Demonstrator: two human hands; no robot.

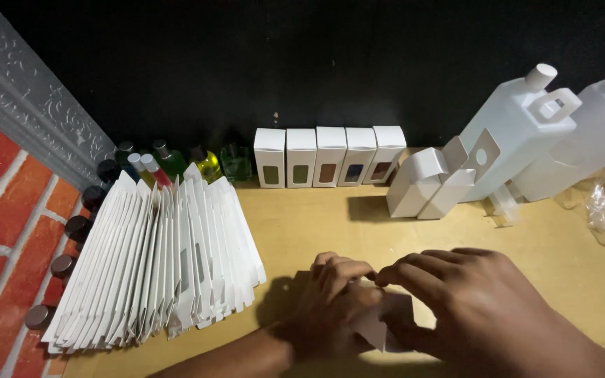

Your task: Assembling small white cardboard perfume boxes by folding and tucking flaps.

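Two hands meet low in our view, and between them sits a small white carton (386, 325), mostly hidden. Our left hand (334, 301) curls its fingers down over the carton's left side, knuckles up, fingers closed on it. Our right hand (470, 301) comes in from the right with fingertips pinched together at the carton's top edge, touching the left fingertips. Only a pale corner of the carton shows under the palms, pointing toward us, so we cannot tell its long axis. It lies right under both sets of fingers on the brown tabletop (316, 217), neither hand nearer. To the left, a fanned stack of flat white carton blanks (162, 266). Farther back, a row of five folded white boxes with windows (330, 155), coloured glass bottles (169, 161) at the left, two open cartons (432, 183) and large white plastic jugs (519, 129) at the right
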